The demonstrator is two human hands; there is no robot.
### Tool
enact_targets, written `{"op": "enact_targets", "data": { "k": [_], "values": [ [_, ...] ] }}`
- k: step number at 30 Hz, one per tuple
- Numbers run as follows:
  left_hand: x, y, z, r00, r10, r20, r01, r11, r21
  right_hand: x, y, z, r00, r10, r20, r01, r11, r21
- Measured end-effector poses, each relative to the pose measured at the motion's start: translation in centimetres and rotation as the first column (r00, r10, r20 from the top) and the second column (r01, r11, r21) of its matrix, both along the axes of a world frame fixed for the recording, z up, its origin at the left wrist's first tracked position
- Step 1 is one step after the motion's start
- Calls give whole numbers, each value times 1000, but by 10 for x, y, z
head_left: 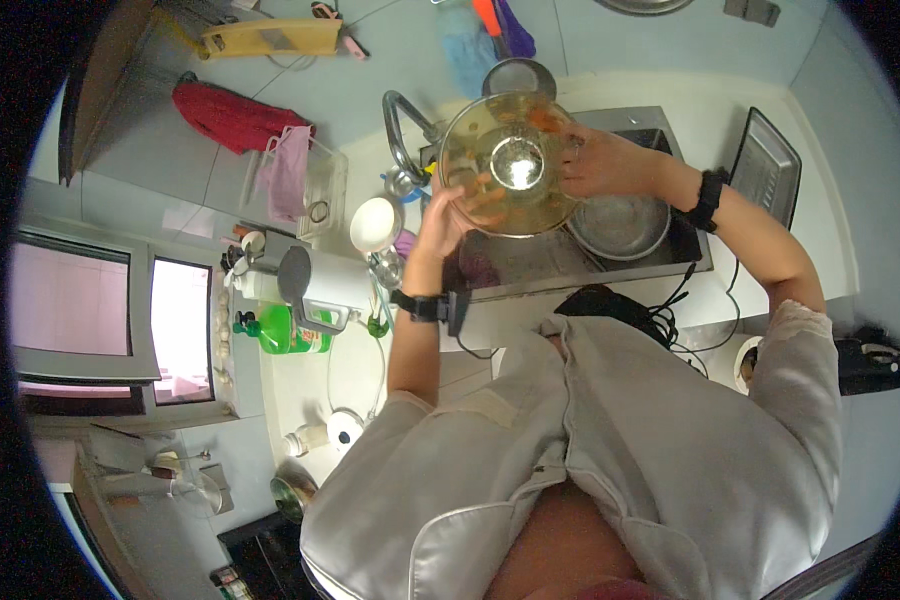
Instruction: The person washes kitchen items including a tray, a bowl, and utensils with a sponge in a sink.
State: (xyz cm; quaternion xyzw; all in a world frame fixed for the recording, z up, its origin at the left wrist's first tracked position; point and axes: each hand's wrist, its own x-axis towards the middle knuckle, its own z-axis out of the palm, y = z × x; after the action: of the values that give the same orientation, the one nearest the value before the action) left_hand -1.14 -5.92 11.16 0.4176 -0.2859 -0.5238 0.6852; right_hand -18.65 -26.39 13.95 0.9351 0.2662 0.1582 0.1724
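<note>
A round, see-through amber glass bowl point(480, 215) is held up over the sink, with a bright glare at its middle. My left hand point(445, 222) is closed on its near left edge; its fingers show blurrily through the glass. At the right side, my right hand point(610, 160) grips the rim, its fingertips partly hidden. Below the bowl lies the dark metal sink point(530, 265), and a round grey metal pan point(622, 228) rests in its right part. The curved faucet point(398, 125) rises just left of the bowl.
White bowls point(375, 224) stand left of the sink. Beyond them are a dish rack point(322, 185) with a pink cloth, a white pitcher point(335, 280) and a green soap bottle point(285, 330). A dark tray point(767, 165) leans at the right. Black cables point(685, 300) hang at the near counter edge.
</note>
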Motion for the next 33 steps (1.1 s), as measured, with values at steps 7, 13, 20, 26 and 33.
{"op": "enact_targets", "data": {
  "k": [7, 13, 20, 26, 33],
  "values": [
    [-15, -4, -24, 987, 16, -161, -2, 996, 88, 4, 8, -11, 998, -35, 59, 34, 999, 24],
    [-59, -31, -49, 908, 395, -140, -405, 913, -55, 11, 47, -48, 931, -153, 332, 66, 964, 259],
    [-62, -34, -88, 863, 469, -187, -504, 784, -363, 13, 63, -46, 892, -221, 395, 124, 959, 255],
    [-63, -25, -28, 884, 468, -15, -438, 815, -380, 18, 34, -29, 913, -144, 383, 60, 973, 222],
    [-9, -4, 16, 996, -11, 87, 25, 987, -160, 11, -8, 10, 978, 101, 181, -106, 994, 18]
  ]
}}
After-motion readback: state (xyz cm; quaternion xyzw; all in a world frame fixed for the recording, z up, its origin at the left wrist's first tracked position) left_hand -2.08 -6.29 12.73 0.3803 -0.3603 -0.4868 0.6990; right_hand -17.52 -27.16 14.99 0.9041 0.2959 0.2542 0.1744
